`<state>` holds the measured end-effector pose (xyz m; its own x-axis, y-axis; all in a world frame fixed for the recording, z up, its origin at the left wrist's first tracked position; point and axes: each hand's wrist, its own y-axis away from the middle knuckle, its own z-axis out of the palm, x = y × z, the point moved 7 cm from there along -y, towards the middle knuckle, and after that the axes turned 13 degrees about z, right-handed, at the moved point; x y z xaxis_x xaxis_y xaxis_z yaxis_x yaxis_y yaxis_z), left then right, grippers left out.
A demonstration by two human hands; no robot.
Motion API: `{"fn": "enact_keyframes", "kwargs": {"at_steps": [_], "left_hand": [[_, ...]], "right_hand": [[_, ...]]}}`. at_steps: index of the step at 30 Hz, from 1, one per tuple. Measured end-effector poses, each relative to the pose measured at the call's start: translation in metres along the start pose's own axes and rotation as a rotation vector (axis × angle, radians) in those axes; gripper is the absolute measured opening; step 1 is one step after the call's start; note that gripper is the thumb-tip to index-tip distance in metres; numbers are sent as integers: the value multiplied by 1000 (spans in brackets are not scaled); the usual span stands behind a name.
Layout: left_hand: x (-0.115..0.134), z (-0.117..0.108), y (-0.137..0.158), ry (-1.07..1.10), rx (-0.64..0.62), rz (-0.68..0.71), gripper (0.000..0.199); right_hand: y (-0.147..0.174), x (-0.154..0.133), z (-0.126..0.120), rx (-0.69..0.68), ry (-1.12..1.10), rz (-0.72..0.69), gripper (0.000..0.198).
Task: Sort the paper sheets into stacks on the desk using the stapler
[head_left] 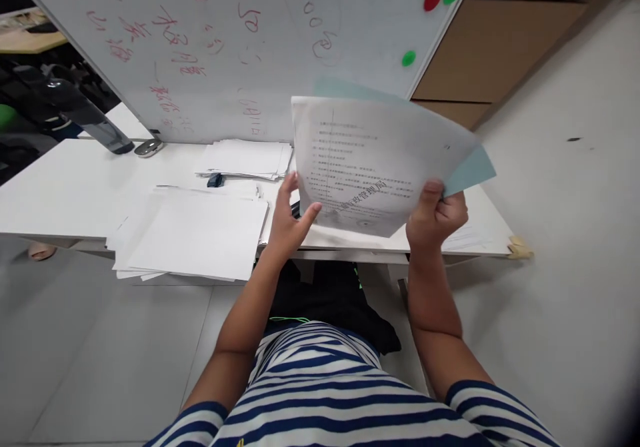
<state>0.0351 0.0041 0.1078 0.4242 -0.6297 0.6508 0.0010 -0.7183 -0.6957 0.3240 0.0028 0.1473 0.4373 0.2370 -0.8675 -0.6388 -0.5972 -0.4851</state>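
One bottle and, just beside it, a mouse sit at the back edge of your desk. Next, a large stack overhangs the front edge, with a smaller stack behind it by the back edge. Your left hand is open, fingers spread beside the printed sheets; contact is unclear. Those are held up over the desk's right part, a blue sheet behind them, pinched at the lower right by your right hand.
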Motion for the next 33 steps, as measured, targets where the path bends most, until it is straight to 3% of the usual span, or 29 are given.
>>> {"fn": "enact_keyframes", "kwargs": {"at_steps": [2, 5, 9, 11, 16, 18, 21, 24, 30, 33], "left_hand": [[-1, 8, -8, 150, -45, -54, 67], [-14, 8, -13, 289, 56, -132, 60], [-23, 2, -17, 425, 133, -148, 29], [-24, -3, -19, 462, 182, -144, 25], [-29, -7, -14, 461, 320, -172, 33], [-32, -3, -7, 466, 334, -219, 35], [-36, 3, 0, 490, 321, -280, 34], [-34, 10, 2, 506, 270, -288, 35], [-15, 19, -3, 456, 102, -302, 34], [-2, 13, -6, 342, 94, -266, 32]], "right_hand": [[3, 1, -3, 12, 5, 11, 48], [8, -3, -4, -15, -4, 9, 46], [8, -19, 3, -154, -160, -74, 50], [7, -18, 13, -252, -300, -89, 59], [23, 31, 60, -648, -449, 182, 80], [33, 51, 71, -715, -463, 281, 78], [39, 61, 68, -669, -469, 294, 55], [37, 52, 55, -538, -384, 214, 38], [42, 22, 26, -291, -161, 9, 31], [47, 13, 18, -235, -105, -43, 32]]}}
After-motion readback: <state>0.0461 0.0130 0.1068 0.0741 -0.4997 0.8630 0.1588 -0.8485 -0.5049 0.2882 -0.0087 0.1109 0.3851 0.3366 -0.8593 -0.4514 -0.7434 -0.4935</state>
